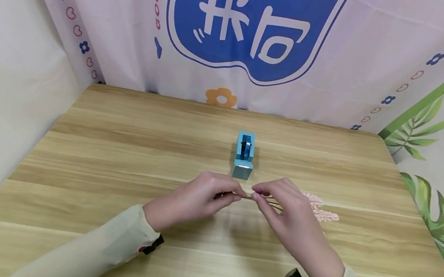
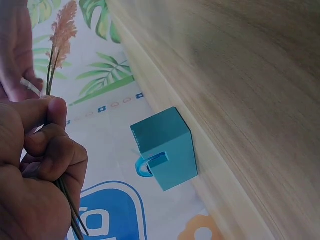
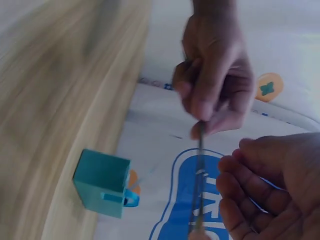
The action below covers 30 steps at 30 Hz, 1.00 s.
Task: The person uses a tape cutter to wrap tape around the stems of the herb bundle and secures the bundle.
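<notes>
Cream sleeves ran in from the lower left and lower right of the head view, ending at two hands near its centre. Left of the gap between them, the left hand pinched a thin bundle of brown stems between thumb and forefinger. Just right of centre, the right hand arched over the same bundle, thumb and forefinger tips drawn close; whether they gripped the stems or a pale strip at the left of the left wrist view, I could not tell.

The bundle looked very light, its stalks slim and springy, likely to roll against one another. Bare stem seemed the place to take hold, since the feathery pink plumes, right of the right hand, looked soft and easily crushed. That hand covered part of them, leaving their number unclear. The left hand hid the lower stalks in the head view, and blur softened them in the right wrist view.

Farther up the frame, a turquoise tape dispenser stood on the wood-grain tabletop. Behind hung a printed curtain, cut off at the top.
</notes>
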Each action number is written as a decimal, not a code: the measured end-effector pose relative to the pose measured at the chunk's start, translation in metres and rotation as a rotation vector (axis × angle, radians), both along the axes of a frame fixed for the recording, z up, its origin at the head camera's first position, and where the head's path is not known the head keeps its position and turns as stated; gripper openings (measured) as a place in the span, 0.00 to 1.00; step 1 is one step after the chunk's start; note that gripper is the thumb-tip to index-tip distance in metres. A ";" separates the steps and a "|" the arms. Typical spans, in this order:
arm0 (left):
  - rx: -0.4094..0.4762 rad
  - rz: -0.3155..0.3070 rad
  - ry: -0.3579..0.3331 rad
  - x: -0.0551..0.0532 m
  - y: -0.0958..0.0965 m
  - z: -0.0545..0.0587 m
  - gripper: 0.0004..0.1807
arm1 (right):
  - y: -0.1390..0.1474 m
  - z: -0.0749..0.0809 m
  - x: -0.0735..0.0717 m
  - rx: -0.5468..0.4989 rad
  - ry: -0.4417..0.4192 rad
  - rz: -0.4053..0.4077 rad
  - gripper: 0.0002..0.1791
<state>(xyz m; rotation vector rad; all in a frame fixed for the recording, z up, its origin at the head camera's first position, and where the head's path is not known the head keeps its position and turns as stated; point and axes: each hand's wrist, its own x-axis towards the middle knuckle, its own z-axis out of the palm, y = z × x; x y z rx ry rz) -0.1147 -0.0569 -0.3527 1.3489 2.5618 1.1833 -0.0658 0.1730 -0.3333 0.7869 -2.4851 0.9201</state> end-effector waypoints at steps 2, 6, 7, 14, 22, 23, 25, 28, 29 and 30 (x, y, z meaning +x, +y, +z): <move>0.007 -0.005 0.008 0.000 0.000 0.000 0.08 | 0.000 -0.004 -0.004 0.045 -0.004 0.013 0.09; 0.021 -0.008 0.007 0.000 0.000 -0.001 0.07 | -0.002 -0.012 -0.010 0.107 0.034 0.042 0.10; 0.023 -0.006 0.007 0.001 -0.001 -0.001 0.07 | -0.002 -0.014 -0.011 0.116 0.051 0.048 0.10; 0.023 -0.002 0.007 0.001 -0.001 0.000 0.06 | -0.004 -0.017 -0.013 0.155 0.128 0.066 0.13; 0.007 0.006 -0.022 0.000 0.002 -0.001 0.06 | -0.002 -0.019 -0.012 0.181 0.126 0.076 0.12; 0.004 0.010 -0.026 0.000 0.002 -0.001 0.06 | -0.002 -0.019 -0.012 0.182 0.124 0.076 0.12; -0.005 0.018 -0.034 0.000 0.002 -0.001 0.06 | -0.002 -0.019 -0.012 0.182 0.119 0.075 0.11; -0.007 0.028 -0.031 0.001 0.003 0.000 0.05 | -0.002 -0.019 -0.012 0.184 0.110 0.070 0.10; -0.006 0.032 -0.028 0.001 0.004 0.001 0.04 | -0.002 -0.019 -0.011 0.185 0.109 0.067 0.10; -0.005 0.034 -0.024 0.001 0.004 0.001 0.04 | -0.002 -0.019 -0.011 0.187 0.110 0.066 0.09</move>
